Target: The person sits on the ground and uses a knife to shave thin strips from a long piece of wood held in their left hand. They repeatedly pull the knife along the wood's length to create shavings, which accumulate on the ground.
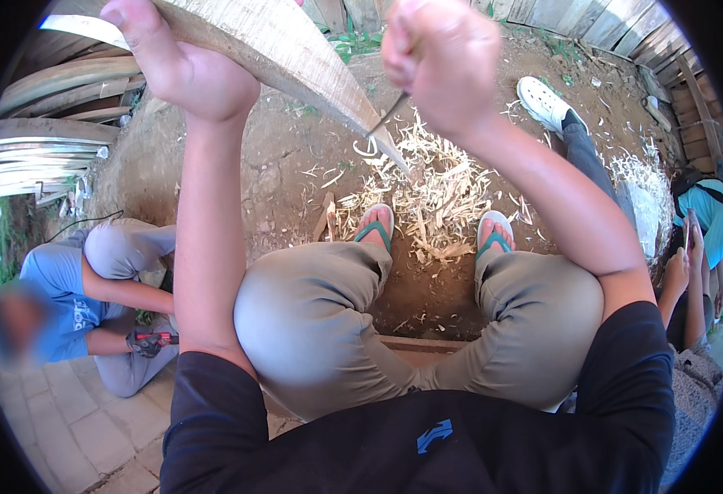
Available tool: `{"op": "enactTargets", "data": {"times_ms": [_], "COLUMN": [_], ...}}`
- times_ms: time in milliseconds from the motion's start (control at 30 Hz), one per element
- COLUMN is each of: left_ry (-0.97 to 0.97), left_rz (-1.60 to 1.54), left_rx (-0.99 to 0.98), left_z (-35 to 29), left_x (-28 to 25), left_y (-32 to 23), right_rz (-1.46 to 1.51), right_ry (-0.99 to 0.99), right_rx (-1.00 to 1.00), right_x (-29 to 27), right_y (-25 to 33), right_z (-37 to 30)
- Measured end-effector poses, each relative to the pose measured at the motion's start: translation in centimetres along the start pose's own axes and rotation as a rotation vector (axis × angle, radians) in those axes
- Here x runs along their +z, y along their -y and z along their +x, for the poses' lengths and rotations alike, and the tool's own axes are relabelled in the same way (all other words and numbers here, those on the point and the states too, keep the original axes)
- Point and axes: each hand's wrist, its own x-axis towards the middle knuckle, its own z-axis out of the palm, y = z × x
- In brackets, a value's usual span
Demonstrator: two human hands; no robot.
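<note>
A long pale wooden board (271, 49) slants from the top left down to a narrow end over the ground. My left hand (180, 70) holds it near the top, thumb sticking up; the other fingers are hidden by the wood. My right hand (448, 62) is a fist, slightly blurred, around the handle of a knife. The thin dark knife blade (390, 114) meets the board's edge close to its lower end. At that spot a pale curl of wood (364, 148) hangs. Below lies a heap of wood shavings (439, 181).
My sandalled feet stand beside the shavings. At the left, a seated person (90, 280) holds a red-handled tool in a gloved hand. Another person's white shoe (542, 100) and leg extend from the right, near more people. Curved planks (65, 90) are stacked at the far left; a wooden fence (600, 25) stands behind.
</note>
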Motion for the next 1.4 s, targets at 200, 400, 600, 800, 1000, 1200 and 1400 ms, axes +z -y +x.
{"op": "enactTargets", "data": {"times_ms": [200, 400, 600, 800, 1000, 1200, 1400], "left_ry": [0.07, -0.016, -0.006, 0.042, -0.028, 0.117, 0.043], "left_rz": [0.068, 0.036, -0.041, -0.046, -0.064, -0.14, -0.031], "left_rx": [0.074, 0.089, -0.011, 0.022, 0.033, 0.011, 0.03], "left_z": [0.3, 0.3, 0.2, 0.3, 0.0, -0.2, -0.3], "left_x": [-1.6, -2.0, -0.3, -0.4, 0.1, -0.9, -0.7], "left_y": [1.0, 1.9, 0.3, 0.6, 1.0, 1.1, 1.4], "right_rz": [0.057, 0.012, 0.073, -0.03, 0.079, -0.008, -0.164], "right_ry": [0.014, 0.037, 0.03, 0.127, 0.023, 0.068, 0.116], "right_rx": [-0.022, 0.039, 0.043, 0.079, 0.005, 0.098, -0.057], "right_x": [0.6, 0.4, 0.0, -1.4, 0.5, 1.2, 0.5], "right_y": [0.3, 0.3, -0.9, 0.2, 1.0, 1.8, 1.1], "right_z": [0.2, -0.8, -1.3, -1.2, -0.7, 0.0, 0.0]}}
